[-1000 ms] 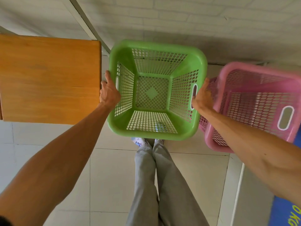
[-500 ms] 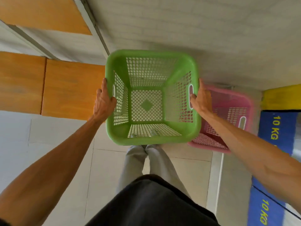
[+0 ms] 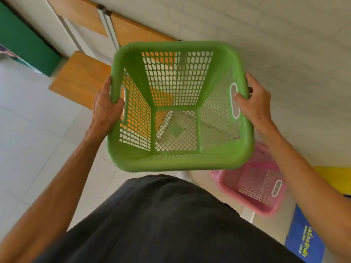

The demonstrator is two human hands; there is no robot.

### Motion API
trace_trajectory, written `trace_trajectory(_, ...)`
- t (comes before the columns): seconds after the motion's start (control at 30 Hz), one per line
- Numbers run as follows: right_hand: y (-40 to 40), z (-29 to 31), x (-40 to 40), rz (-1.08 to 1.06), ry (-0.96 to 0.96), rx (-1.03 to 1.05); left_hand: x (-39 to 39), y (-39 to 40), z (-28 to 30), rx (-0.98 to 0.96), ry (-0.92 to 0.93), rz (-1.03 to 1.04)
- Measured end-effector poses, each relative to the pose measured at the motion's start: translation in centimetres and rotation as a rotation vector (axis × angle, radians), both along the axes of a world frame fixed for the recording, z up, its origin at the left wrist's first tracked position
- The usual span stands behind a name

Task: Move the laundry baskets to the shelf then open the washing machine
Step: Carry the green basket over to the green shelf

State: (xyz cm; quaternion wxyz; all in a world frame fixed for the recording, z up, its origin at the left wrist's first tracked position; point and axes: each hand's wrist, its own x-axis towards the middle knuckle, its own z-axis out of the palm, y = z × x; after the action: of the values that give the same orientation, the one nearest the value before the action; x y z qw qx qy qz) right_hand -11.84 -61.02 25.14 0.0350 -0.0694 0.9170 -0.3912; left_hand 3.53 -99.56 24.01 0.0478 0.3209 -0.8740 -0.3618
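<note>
An empty green laundry basket with lattice walls is held in the air in front of my chest. My left hand grips its left rim at the handle slot. My right hand grips the right rim, thumb in the white-edged slot. A pink laundry basket stands on the floor at the lower right, partly hidden behind the green one and my right forearm. Wooden shelf boards on a white frame lie to the upper left, just beyond the green basket.
A pale tiled wall runs behind the baskets. A green panel stands at the far left. A blue and yellow surface with lettering sits at the lower right. Light floor tiles spread to the left.
The green basket has risen off the floor and swung left towards the wooden shelf. The pink basket has dropped to the lower right of the view. Both hands keep their grip.
</note>
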Motion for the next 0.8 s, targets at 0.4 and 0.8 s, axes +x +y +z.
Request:
trace_trajectory(0.4, -29.2, 4.4, 6.7, 0.258, 0.106, -0.057, 17.5, -23.2, 4.9, -0.004, 0.088, 0.298)
trace_trajectory(0.8, -56.8, 2.3, 17.0, 0.432, 0.072, -0.087, 31.8, -45.6, 5.9, -0.039, 0.102, 0.398)
